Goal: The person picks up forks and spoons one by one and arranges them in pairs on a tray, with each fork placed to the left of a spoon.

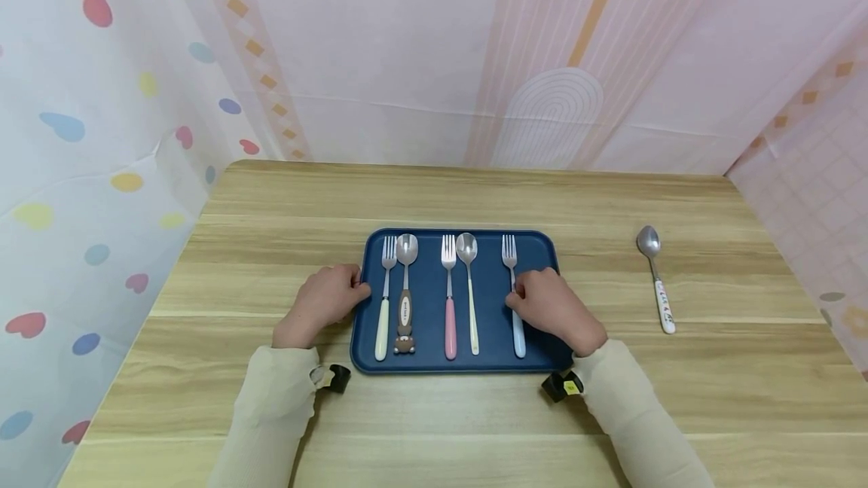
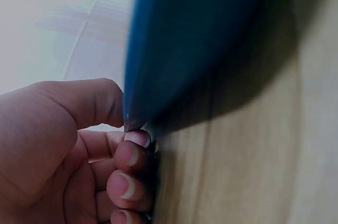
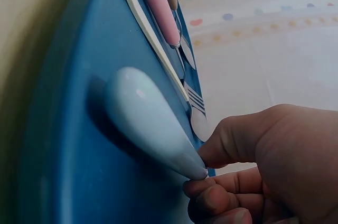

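Note:
A dark blue tray (image 1: 423, 322) lies on the table with forks and spoons laid lengthwise in it. My left hand (image 1: 328, 295) pinches the tray's left rim between thumb and forefinger, as the left wrist view shows. At the tray's right side, my right hand (image 1: 548, 304) pinches a fork with a light blue handle (image 3: 153, 123) where the handle meets the metal neck. Left of it lie a cream-handled spoon (image 1: 472, 300) and a pink-handled fork (image 1: 450, 322). Farther left are a brown bear-handled spoon (image 1: 404, 315) and a pale-yellow-handled fork (image 1: 383, 322).
A spoon with a white patterned handle (image 1: 664, 306) lies on the wooden table (image 1: 746, 382), right of the tray. Patterned curtains (image 1: 407, 44) hang behind and at both sides of the table.

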{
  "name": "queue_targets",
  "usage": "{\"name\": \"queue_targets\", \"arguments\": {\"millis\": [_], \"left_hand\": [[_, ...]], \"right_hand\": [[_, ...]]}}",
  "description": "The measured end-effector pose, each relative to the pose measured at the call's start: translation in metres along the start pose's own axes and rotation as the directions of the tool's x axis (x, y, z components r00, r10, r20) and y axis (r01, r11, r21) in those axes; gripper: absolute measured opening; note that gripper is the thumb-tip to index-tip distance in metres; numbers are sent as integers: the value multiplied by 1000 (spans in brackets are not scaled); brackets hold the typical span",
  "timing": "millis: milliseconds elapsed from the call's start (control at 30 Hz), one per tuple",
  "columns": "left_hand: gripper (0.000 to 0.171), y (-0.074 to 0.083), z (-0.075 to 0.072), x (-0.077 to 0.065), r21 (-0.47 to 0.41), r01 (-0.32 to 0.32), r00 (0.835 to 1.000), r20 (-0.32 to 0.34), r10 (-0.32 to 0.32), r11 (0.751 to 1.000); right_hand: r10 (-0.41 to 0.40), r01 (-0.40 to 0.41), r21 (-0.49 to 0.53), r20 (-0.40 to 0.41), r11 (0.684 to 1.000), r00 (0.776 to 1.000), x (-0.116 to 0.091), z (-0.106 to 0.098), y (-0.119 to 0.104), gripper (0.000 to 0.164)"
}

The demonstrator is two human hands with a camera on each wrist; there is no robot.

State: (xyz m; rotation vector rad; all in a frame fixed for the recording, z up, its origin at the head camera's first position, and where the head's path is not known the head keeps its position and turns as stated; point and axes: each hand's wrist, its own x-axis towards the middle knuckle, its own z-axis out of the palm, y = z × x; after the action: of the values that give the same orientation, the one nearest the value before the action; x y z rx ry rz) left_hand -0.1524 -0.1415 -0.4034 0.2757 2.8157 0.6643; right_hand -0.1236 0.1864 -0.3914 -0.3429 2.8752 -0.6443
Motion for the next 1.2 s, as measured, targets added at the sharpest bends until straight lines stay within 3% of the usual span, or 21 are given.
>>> {"name": "queue_targets", "arguments": {"millis": [633, 1200], "left_hand": [[21, 0, 0, 1, -7, 4, 1000, 8, -4, 1000], [22, -1, 1, 0, -6, -3, 1000, 3, 3, 1000]], "right_hand": [[45, -45, -19, 41, 999, 998, 1, 2, -4, 24], [33, -32, -32, 39, 999, 999, 0, 4, -4, 25]]}}
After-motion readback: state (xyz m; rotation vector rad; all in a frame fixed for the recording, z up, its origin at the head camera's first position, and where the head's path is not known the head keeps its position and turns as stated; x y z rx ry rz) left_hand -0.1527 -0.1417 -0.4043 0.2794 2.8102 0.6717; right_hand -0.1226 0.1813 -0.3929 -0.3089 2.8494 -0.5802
